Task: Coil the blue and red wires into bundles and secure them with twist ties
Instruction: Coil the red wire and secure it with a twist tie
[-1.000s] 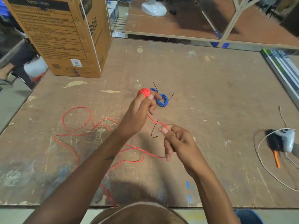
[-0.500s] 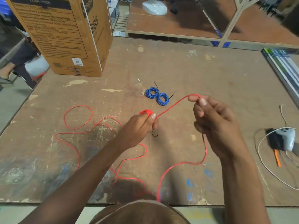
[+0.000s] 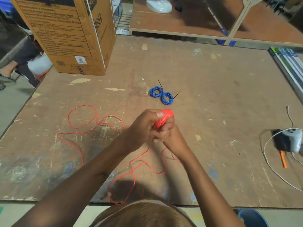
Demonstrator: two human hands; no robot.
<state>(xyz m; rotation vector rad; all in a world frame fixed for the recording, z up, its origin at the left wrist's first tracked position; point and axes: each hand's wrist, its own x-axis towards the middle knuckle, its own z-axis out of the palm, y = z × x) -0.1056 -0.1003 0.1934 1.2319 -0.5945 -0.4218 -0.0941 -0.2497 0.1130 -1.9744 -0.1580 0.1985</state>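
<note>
**Blue wire finished; red wire partly coiled, not yet tied**

Blue coils [image 3: 161,95]: two small bundles lie side by side, touching, on the table [image 3: 213,99], beyond the hands. A thin black tie end sticks out of each, one toward the far side, one toward the right. Both appear secured. This portion is judged complete.

Red coil [image 3: 164,119]: a tight bundle of red turns is held above the table, near the front edge. The left hand [image 3: 141,128] is curled round it, thumb pressed on top of the turns. The right hand [image 3: 165,130] is clenched against the bundle from the other side, fingers folded on the lower turns; whether it pinches the running strand or the coil itself cannot be told, as the fingers overlap.

Loose red wire [image 3: 82,117]: a long length lies uncoiled on the table. It runs from under the hands in loops toward the front edge and out to a large loop on the left. By judgement, well under half the red wire is wound.

Red tie: none seen on the bundle. No spare tie can be made out with certainty.

Outstanding, by judgement: wind the remaining slack, then tie the red bundle and set it down.

Other items: a cardboard box [image 3: 68,33] at the far left; a white cable and small tools [image 3: 288,143] at the right edge, well apart from the work.
</note>
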